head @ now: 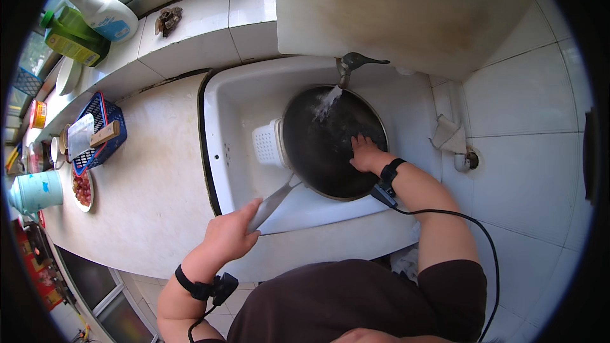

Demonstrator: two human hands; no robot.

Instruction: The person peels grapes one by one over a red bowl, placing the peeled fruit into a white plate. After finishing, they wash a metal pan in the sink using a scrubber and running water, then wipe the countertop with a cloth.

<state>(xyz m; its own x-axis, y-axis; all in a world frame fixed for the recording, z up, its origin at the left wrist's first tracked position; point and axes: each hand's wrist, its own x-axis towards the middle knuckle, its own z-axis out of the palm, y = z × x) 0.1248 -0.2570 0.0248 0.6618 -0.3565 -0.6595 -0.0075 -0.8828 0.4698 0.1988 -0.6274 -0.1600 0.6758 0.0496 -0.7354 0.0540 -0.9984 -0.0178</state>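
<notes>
My left hand (233, 231) is closed around the grey handle (275, 201) of a large dark frying pan (329, 152), which sits over the white sink (243, 95). Inside the pan, my right hand (367, 153) lies palm down on the right side with its fingers spread somewhat; any small thing beneath it is hidden. Water runs from the metal faucet (344, 74) into the far part of the pan. A white perforated plastic basket (268, 144) stands in the sink, partly covered by the pan's left edge.
Left on the counter (157, 152) are a blue basket (116, 126), a cleaver (81, 137), a plate of grapes (82, 190) and a light-blue jug (40, 192). Spray and green bottles (78, 40) line the tiled ledge. A large board (400, 9) borders the faucet. Cables run from both wrists.
</notes>
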